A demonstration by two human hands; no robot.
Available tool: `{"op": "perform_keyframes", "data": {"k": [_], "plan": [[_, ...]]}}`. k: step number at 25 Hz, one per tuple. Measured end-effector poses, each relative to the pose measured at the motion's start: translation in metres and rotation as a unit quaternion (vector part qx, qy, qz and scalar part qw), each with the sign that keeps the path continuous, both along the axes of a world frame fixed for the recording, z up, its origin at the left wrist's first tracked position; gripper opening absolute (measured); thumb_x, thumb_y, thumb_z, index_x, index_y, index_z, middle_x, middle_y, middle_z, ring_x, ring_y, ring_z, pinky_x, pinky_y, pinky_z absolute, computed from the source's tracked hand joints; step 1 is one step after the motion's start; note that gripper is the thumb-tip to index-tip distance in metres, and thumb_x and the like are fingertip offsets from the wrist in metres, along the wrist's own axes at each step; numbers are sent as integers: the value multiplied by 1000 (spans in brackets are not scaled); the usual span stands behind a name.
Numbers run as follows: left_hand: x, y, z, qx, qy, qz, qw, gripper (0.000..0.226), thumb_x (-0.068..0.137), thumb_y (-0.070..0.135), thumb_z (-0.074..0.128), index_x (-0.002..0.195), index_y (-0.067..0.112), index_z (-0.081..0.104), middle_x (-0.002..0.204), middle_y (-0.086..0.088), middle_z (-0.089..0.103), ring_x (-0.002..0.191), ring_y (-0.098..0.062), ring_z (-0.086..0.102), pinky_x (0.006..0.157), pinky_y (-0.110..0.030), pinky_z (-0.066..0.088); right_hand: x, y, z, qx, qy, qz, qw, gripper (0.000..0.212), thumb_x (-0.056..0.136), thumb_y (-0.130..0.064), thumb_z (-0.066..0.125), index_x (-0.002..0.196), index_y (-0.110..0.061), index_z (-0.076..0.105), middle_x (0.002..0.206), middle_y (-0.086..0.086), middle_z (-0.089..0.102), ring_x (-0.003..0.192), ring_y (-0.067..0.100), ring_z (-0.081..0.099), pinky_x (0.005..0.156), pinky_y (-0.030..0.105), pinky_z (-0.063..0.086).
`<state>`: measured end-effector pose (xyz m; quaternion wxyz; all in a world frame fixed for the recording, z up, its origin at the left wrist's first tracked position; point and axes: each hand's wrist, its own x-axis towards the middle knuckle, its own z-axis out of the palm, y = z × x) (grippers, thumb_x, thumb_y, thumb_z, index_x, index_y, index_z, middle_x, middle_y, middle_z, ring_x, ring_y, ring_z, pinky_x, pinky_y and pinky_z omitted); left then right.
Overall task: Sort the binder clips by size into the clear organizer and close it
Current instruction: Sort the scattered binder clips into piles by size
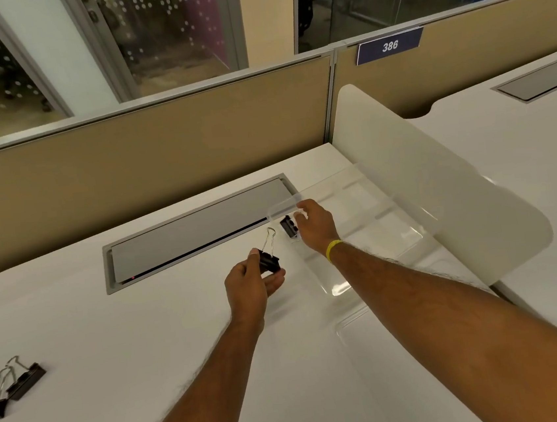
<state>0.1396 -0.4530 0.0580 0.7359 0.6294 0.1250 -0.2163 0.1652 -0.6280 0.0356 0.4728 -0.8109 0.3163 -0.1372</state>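
- The binder clip (269, 261) is in play: its black body is pinched in the left hand (248, 282), thumb on top and fingers curled under. The wire handles point up and away, toward the tray.
- The clear organizer (384, 220) lies open on the desk (111, 331), just right of that clip and a little beyond it. Its near-left corner compartment is the closest landing spot, so I'd call a short carry forward and to the right.
- A second clip (288, 226) sits in that corner compartment, right at the fingertips of the right hand (316, 224). Whether those fingers pinch it or have let go, I can't tell.
- The left hand is the loaded one; the right hangs over the tray's corner.
- Loose clips (16, 379) lie well apart at the desk's left edge, so the sorting looks early.
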Motion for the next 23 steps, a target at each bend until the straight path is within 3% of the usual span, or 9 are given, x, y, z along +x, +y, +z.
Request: {"op": "perform_keyframes", "data": {"k": [4,7,10,14,19,21,23], "plan": [[2,-7,3,-3,39,18,999,21,99,33,50,90,16,59,94,-9,70,76,-32,73,71,-38,60,-18,-9,10,-30,-71,-39,996,28,97,1,41,115,-4,62,111,11,66,101,21,60,77,9,42],[2,-17,6,5,46,19,999,18,99,34,50,89,23,58,94,-4,69,81,-27,73,70,-34,59,-29,-13,14,23,-112,-55,992,26,94,2,40,102,-8,63,97,7,68,94,23,63,83,26,53],[2,-30,9,-5,38,2,999,19,99,34,50,87,23,61,93,-3,70,84,-24,72,72,-33,59,-38,-3,21,130,-89,-17,987,19,96,-10,50,113,-14,58,99,9,69,89,19,67,78,27,57],[4,-45,10,4,6,-61,998,24,100,33,48,101,18,66,95,-3,72,83,-18,73,72,-29,59,-36,13,16,156,-61,61,984,43,92,-26,63,133,-20,50,113,10,68,100,23,67,89,37,57],[19,-49,11,87,-57,-88,991,33,100,33,49,117,10,64,100,-6,70,85,-19,71,73,-30,59,-25,4,24,140,-66,2,988,46,87,-7,67,131,-13,53,95,14,70,89,23,69,86,35,58],[25,-41,7,123,-87,-79,985,35,99,34,50,118,8,63,102,-6,68,87,-20,69,76,-33,59,-16,-5,24,110,-59,-49,991,53,83,-4,71,132,-14,51,100,10,66,89,21,64,78,24,57],[27,-30,1,143,-111,-70,981,34,98,35,51,117,10,63,102,-4,69,88,-18,68,75,-33,58,-7,-15,21,91,-53,-103,989,53,80,-2,74,129,-12,54,113,11,64,94,21,61,79,25,54]]}}
